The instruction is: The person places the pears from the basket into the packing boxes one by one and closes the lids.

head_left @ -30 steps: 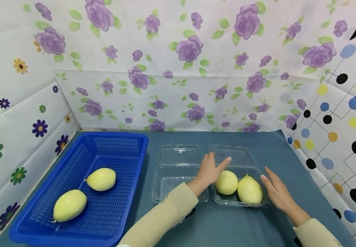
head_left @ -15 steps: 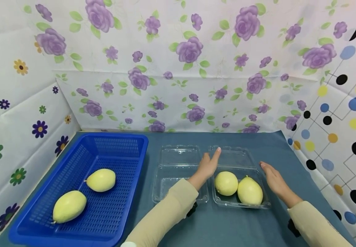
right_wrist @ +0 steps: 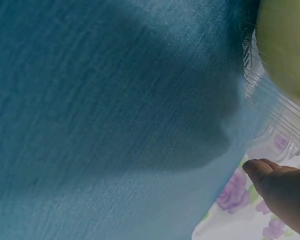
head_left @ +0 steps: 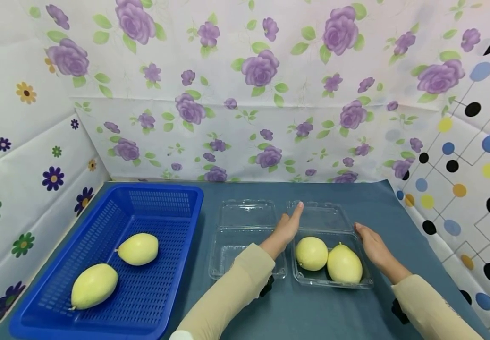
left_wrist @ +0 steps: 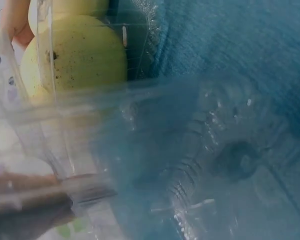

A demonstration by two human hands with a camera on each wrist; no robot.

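A clear plastic clamshell box (head_left: 334, 283) stands with its lid (head_left: 323, 216) folded back, and two pale yellow melons (head_left: 311, 253) sit side by side in it. My left hand (head_left: 285, 229) is at the box's left side, fingers extended forward and none curled round anything. On the opposite side my right hand (head_left: 373, 245) lies along the right wall with fingers straight. Whether either hand touches the plastic is hard to tell. The left wrist view shows a speckled melon (left_wrist: 77, 55) beside clear plastic; in the right wrist view the fingers (right_wrist: 262, 172) are near the box corner.
Left of the filled box stands a second clear clamshell box (head_left: 232, 252), its lid also folded back, partly behind my left forearm. A blue plastic basket (head_left: 191, 226) at the left holds two more melons (head_left: 138, 249). Patterned cloth walls (head_left: 245, 137) border the blue-grey tabletop (head_left: 300, 314).
My left hand has drawn from above the left melon to the box's left side. My right hand has shifted slightly left and back along the right wall. The melons stay in place.
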